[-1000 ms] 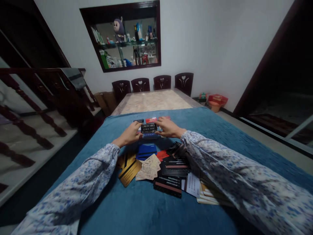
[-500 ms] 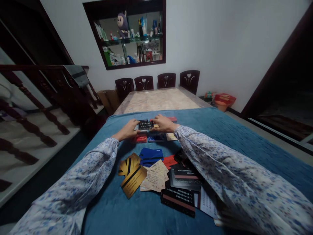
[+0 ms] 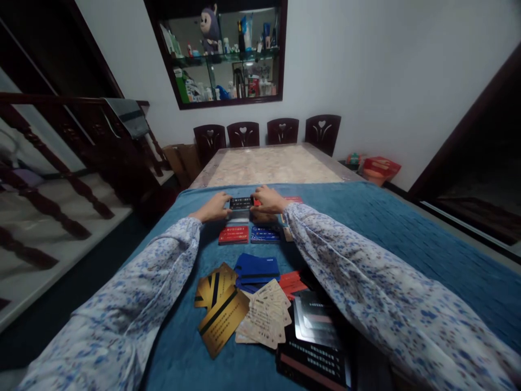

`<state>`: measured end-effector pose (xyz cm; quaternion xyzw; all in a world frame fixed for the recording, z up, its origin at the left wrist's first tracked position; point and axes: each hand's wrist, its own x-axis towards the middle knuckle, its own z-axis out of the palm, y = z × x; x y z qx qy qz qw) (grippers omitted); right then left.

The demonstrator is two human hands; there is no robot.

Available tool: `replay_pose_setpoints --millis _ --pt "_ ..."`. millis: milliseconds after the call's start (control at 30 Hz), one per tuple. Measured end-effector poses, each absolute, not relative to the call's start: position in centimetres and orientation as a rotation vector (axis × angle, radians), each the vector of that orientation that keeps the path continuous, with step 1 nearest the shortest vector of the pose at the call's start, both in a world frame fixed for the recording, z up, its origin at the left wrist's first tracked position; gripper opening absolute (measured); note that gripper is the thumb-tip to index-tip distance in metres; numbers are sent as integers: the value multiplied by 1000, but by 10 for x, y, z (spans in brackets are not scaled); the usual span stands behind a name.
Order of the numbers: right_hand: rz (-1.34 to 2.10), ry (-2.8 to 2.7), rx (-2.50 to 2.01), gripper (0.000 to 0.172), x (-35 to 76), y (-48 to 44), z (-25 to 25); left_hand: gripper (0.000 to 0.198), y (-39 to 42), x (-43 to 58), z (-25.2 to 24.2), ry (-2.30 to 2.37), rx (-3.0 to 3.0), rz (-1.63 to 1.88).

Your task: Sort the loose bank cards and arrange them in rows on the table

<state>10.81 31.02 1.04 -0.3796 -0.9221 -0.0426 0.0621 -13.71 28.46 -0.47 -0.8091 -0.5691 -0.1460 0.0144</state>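
Observation:
My left hand (image 3: 214,207) and my right hand (image 3: 265,200) reach far across the blue cloth (image 3: 386,233) and pinch a black card (image 3: 241,203) by its two short ends, low over the cloth near its far edge. Just nearer to me lie a red card (image 3: 233,234) and a blue card (image 3: 265,234) side by side. A further red card (image 3: 293,199) shows past my right wrist. Close to me are loose piles: gold cards (image 3: 222,315), beige cards (image 3: 264,315), dark blue cards (image 3: 257,269) and black cards (image 3: 317,331).
Beyond the cloth lies a bare marble tabletop (image 3: 268,165) with several dark chairs (image 3: 280,130) along its far side. A wall niche (image 3: 223,51) holds bottles and a plush toy. A wooden stair rail (image 3: 61,141) runs on the left; a red box (image 3: 380,167) sits on the floor at right.
Both hands have carried the black card farther away across the cloth. The red and blue cards they covered now lie uncovered. The view has tilted down a little.

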Motion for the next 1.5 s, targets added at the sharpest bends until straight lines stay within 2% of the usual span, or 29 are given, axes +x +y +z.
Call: replay_pose_setpoints --millis 467,667,800,1200,1500 --pt "-72 -2819 -1245 43 83 338 1 41 320 -146 -16 -1807 -2501 -300" --pt "-37 -2846 -1321 47 75 343 1 48 327 -143 -14 -1899 -2460 -46" --pt "2 -2851 -1369 49 73 348 -3 45 332 -140 -16 -1918 -2452 31" --pt "28 -2862 -1435 49 71 355 -5 39 343 -140 -14 -1947 -2529 81" --pt "55 -2843 -1456 53 70 361 -7 48 349 -139 -17 -2128 -2484 1"
